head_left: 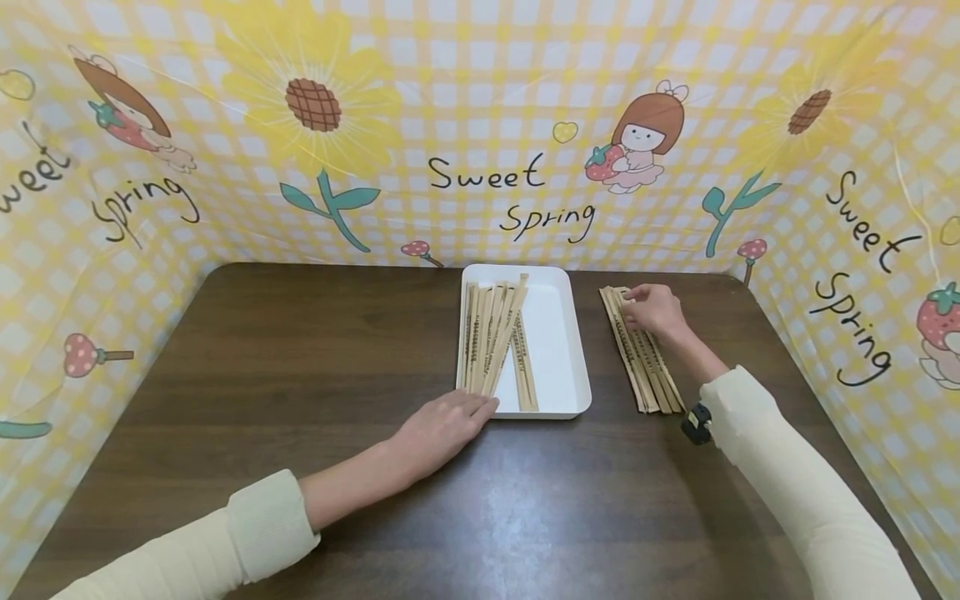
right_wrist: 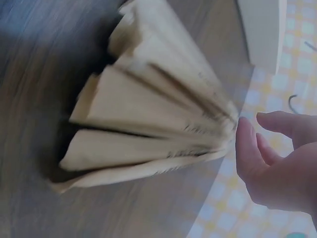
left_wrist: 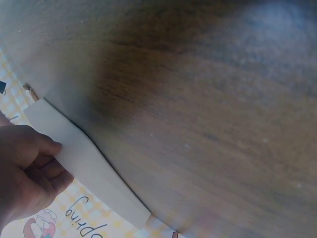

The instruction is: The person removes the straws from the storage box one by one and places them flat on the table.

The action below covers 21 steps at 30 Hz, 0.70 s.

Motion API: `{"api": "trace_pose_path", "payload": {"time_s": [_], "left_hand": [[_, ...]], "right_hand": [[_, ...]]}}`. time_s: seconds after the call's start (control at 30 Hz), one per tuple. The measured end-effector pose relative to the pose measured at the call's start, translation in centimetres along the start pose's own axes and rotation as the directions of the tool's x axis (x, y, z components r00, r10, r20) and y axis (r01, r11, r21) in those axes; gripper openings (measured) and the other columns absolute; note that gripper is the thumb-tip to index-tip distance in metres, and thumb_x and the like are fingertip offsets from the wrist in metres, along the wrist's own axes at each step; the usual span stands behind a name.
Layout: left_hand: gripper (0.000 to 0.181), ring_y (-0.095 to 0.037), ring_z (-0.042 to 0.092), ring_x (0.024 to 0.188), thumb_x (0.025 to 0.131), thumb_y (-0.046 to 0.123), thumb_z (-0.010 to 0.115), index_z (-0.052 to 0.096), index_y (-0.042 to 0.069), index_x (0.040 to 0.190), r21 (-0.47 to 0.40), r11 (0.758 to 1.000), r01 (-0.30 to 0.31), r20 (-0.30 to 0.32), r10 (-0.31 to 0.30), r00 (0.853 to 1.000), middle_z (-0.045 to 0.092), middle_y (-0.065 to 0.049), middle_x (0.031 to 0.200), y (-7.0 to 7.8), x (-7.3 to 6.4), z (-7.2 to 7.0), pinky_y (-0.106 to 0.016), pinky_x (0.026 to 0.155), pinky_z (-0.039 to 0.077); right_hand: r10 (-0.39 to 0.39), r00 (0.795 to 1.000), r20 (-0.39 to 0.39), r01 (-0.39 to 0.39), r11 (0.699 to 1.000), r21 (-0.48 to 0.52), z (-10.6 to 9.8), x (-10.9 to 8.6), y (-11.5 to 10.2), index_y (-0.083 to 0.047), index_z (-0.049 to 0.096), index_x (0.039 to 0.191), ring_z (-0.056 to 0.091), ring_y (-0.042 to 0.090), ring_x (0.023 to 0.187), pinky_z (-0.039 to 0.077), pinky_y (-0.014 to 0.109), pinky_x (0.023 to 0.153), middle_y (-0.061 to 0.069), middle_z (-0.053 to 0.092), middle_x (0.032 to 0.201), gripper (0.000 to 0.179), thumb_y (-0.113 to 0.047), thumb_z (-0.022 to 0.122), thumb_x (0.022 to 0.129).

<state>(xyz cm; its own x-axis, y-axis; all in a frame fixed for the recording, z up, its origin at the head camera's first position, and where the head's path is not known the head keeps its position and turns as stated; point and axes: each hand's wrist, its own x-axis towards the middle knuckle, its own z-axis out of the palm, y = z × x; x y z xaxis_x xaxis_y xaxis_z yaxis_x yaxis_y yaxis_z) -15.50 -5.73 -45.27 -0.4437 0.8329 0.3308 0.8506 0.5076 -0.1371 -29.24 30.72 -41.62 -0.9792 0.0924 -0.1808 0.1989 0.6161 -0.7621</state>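
Note:
A white rectangular tray [head_left: 551, 350] lies on the table, holding several narrow brown paper packets [head_left: 495, 333] with dark print, like wrapped chopsticks. They slant together along its left side, and one crosses over others. My left hand [head_left: 447, 425] holds the tray's near left corner, thumb at the outer wall and fingers at the rim. To the right of the tray lies a second row of the same packets [right_wrist: 163, 109], side by side on the table. At their far ends my right hand [head_left: 656, 310] has thumb and fingers slightly apart, with nothing seen between them.
The dark wooden table [head_left: 300, 350] is enclosed at the back and sides by yellow checked cloth [head_left: 480, 100] with flowers and lettering. A small black device [head_left: 697, 423] sits at the right sleeve's cuff.

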Motion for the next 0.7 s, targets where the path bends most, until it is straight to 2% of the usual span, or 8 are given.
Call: {"api": "trace_pose_path", "payload": {"time_s": [0.13,0.27,0.4,0.7], "left_hand": [[0.034,-0.026,0.067,0.105,0.087,-0.005,0.066,0.064,-0.007,0.121,-0.001,1.000,-0.001,-0.009,0.001,1.000,0.070,-0.016,0.114,-0.1,-0.1,0.0,-0.037,0.097,0.053],[0.034,-0.025,0.067,0.105,0.087,-0.005,0.066,0.064,-0.007,0.121,0.004,1.000,-0.005,-0.020,0.005,1.000,0.070,-0.016,0.113,-0.1,-0.1,0.1,-0.037,0.096,0.053],[0.034,-0.025,0.067,0.105,0.088,-0.005,0.066,0.064,-0.007,0.121,0.009,1.000,-0.004,-0.016,0.005,1.000,0.070,-0.015,0.114,-0.1,-0.2,0.1,-0.037,0.097,0.053],[0.034,-0.026,0.067,0.106,0.088,-0.004,0.066,0.064,-0.006,0.122,0.011,1.000,0.001,-0.010,0.000,1.000,0.070,-0.015,0.114,0.0,-0.2,0.0,-0.037,0.097,0.052]], "right_hand": [[0.011,0.999,0.032,-0.014,0.995,0.097,0.5,-0.3,-1.5,0.011,0.058,0.127,0.073,0.025,0.081,0.061,0.036,0.076,0.027,0.070,0.102,0.038,-0.006,0.063,0.094],[0.029,0.997,0.070,-0.042,0.980,0.193,1.1,-0.7,-3.3,0.011,0.054,0.131,0.072,0.025,0.085,0.059,0.037,0.082,0.032,0.064,0.113,0.039,-0.005,0.061,0.096],[0.023,0.994,0.104,-0.049,0.965,0.256,2.2,-0.9,-4.9,0.010,0.051,0.134,0.071,0.028,0.091,0.060,0.034,0.082,0.033,0.060,0.121,0.040,-0.004,0.061,0.097],[0.028,0.987,0.161,-0.074,0.954,0.291,5.8,-1.0,-7.5,0.012,0.051,0.134,0.069,0.034,0.101,0.060,0.033,0.080,0.028,0.062,0.121,0.042,-0.001,0.063,0.096]]}}
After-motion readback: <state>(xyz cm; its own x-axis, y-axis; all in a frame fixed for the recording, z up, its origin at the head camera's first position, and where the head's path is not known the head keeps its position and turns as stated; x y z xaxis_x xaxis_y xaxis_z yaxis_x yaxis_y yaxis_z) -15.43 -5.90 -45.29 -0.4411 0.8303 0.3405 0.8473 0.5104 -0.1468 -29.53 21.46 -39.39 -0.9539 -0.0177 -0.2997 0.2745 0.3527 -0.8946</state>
